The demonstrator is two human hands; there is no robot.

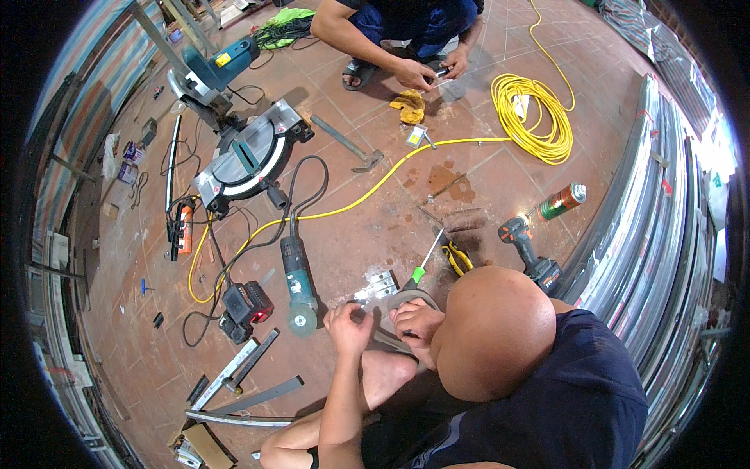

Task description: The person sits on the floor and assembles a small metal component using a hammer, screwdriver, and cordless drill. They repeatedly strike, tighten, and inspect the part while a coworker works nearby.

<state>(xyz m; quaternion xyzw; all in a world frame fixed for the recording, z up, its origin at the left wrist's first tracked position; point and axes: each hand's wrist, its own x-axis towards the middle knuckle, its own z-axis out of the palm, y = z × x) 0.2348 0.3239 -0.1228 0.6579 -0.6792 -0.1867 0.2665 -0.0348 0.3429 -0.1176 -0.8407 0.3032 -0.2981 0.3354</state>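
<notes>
My left hand [349, 327] has its fingers curled beside small shiny metal plates [380, 285] on the tiled floor; what lies between the fingertips is too small to name. Close by on its right, my right hand [418, 322] is closed against a grey rounded thing [406, 296]. A small dark piece shows under its fingers, its kind unclear. Just beyond lies a screwdriver [417, 276] with a green handle, and yellow-handled pliers [456, 259] rest to its right. An angle grinder [297, 277] lies to the left of my hands. My bare knee [496, 336] hides the right forearm.
A mitre saw [244, 156] stands far left, near a hammer [348, 144]. A yellow cable [375, 186] crosses the floor. At right are a cordless drill [525, 246], a spray can [562, 202] and long wrapped profiles [625, 227]. Another person's hands [433, 72] hold a small dark thing.
</notes>
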